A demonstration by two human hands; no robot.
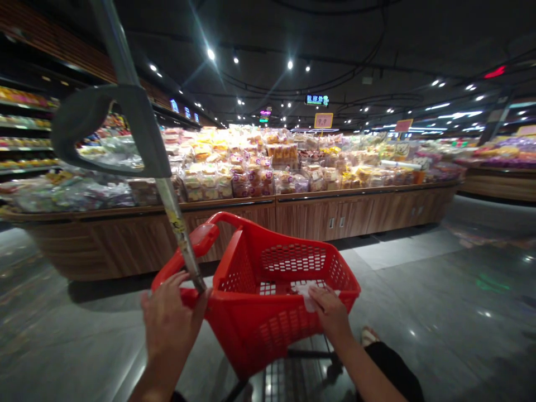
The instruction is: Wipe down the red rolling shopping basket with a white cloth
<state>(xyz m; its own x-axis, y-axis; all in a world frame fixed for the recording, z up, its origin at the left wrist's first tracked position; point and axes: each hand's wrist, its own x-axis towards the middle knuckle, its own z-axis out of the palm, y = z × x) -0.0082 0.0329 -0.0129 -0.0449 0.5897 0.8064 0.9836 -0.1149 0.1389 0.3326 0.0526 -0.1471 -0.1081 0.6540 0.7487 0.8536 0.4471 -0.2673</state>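
Note:
A red plastic shopping cart (259, 312) with perforated walls stands in front of me. My left hand (173, 315) is closed at its left end, beside the red push handle (184, 254). Between the thumb and fingers of that hand passes the low end of a worn metal pole (178, 223); where the pole ends is hidden. A grey looped plastic grip (146, 131) is fixed higher on the pole, which leans up to the left. On the cart's near rim, my right hand (330, 312) presses a crumpled white cloth or tissue (309, 296), fingers bent over it.
Behind the cart runs a long wood-panelled display counter (318, 215) heaped with bagged baked goods (251, 164). Stocked shelves (27, 134) line the left. Another display (502, 181) stands at the right. My foot (369, 336) is on the grey tiled floor (422, 301) beside the cart.

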